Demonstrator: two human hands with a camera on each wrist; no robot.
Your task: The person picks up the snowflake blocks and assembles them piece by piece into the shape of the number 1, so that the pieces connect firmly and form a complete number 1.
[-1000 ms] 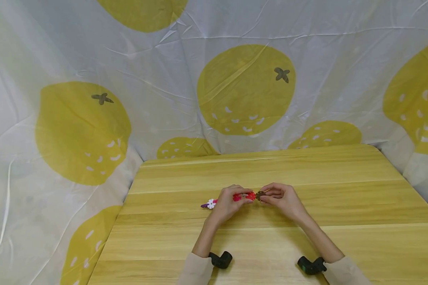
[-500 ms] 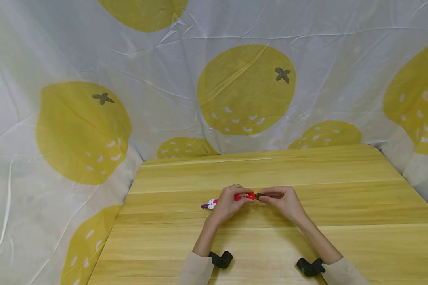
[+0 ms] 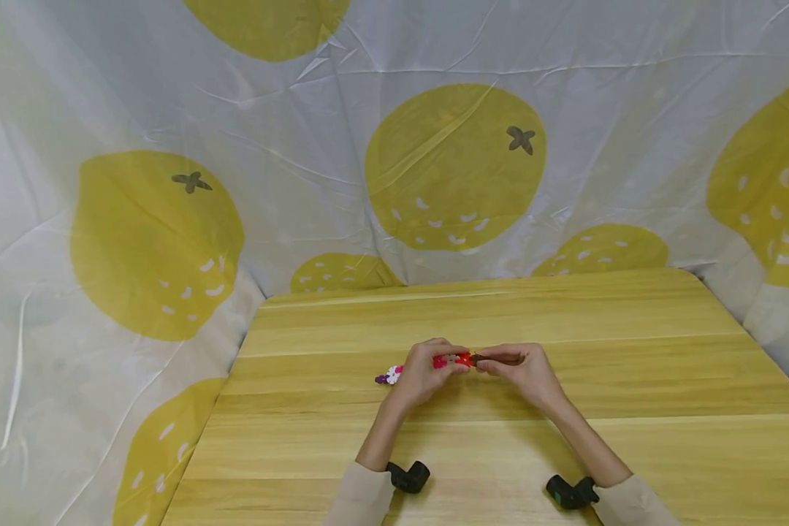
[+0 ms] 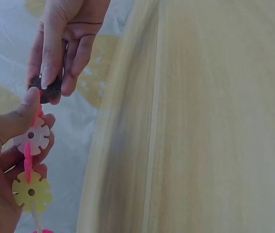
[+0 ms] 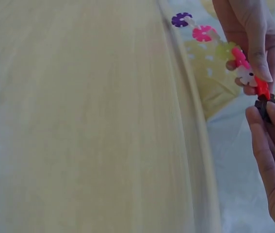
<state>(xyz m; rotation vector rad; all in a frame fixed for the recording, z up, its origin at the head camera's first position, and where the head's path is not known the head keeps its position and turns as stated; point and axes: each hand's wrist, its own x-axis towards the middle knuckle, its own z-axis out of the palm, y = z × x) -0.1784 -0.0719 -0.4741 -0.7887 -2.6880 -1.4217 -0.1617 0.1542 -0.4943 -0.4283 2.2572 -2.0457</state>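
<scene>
A chain of notched plastic snowflake discs runs through my left hand (image 3: 426, 374), which grips it near its red end. In the left wrist view a white disc (image 4: 32, 136) and a yellow disc (image 4: 31, 192) show, with a pink one edge-on between them. The far end carries a purple disc (image 5: 181, 20) and a pink disc (image 5: 203, 33) in the right wrist view. My right hand (image 3: 527, 370) pinches a dark brown disc (image 5: 261, 108) between thumb and fingers. That brown disc meets the edge of the red disc (image 5: 262, 89), turned crosswise to it. Left fingers partly cover the middle discs.
Both hands are above a wooden table (image 3: 631, 351). Black bent devices sit at the wrists, one by the left sleeve (image 3: 409, 477) and one by the right (image 3: 570, 492). A white cloth with yellow lemons (image 3: 456, 164) hangs behind the table.
The brown disc has turned from face-on to edge-on and now meets the red disc. My right hand's fingers have straightened, and the chain's purple end has shifted slightly right.
</scene>
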